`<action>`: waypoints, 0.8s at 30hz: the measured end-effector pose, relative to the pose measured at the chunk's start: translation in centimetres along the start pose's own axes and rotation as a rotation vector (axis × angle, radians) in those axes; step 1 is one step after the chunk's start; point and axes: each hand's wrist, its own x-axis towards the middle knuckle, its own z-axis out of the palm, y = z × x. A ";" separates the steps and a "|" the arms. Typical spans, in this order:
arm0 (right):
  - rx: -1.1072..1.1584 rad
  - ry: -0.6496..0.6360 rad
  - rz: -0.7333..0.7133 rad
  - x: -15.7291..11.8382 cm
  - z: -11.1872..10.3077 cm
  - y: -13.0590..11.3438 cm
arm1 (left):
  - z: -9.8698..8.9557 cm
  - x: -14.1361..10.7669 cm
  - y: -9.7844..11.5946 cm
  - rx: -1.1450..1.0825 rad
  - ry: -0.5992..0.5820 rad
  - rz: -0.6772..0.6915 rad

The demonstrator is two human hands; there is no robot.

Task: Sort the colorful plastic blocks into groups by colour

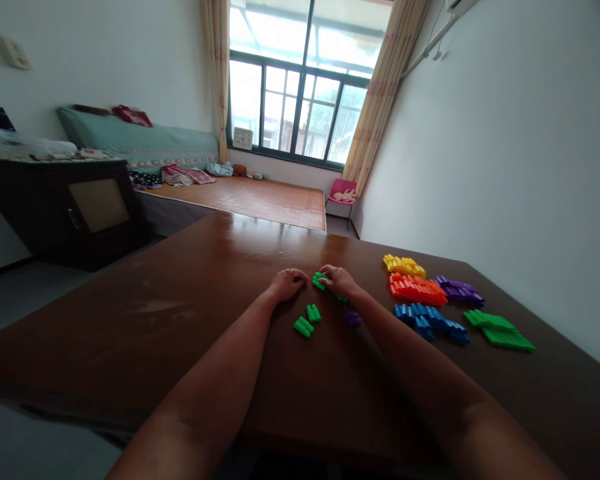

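My right hand (341,281) has its fingers closed at the edge of a small cluster of green plastic pieces (319,283), which look like short paired tubes. To their left lies my left hand (286,285), low over the tabletop, its fingers curled together and nothing visible in them; a narrow gap parts it from the cluster. Two more green pieces, a nearer one (303,327) and a farther one (313,313), lie on the table between my forearms. A purple piece (353,319) is partly covered by my right forearm, as is another bit of green just beyond it.
Grouped on the right of the brown table (180,347) are yellow pieces (405,265), orange-red pieces (417,289), purple pieces (459,291), blue pieces (430,322) and green pieces (500,330). Beyond the table stand a bed (260,199), a pink chair (342,190) and a dark cabinet (55,207).
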 end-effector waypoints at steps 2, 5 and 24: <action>0.009 0.046 0.008 0.0 -0.2 -0.3 | 0.1 0.1 -0.1 0.000 0.001 0.001; 0.083 0.186 -0.035 -0.7 -1.5 -0.7 | 0.1 0.2 -0.3 -0.010 -0.007 0.020; -0.045 1.307 0.963 -28.3 -16.4 32.7 | -0.4 1.0 -0.9 -0.083 -0.020 0.031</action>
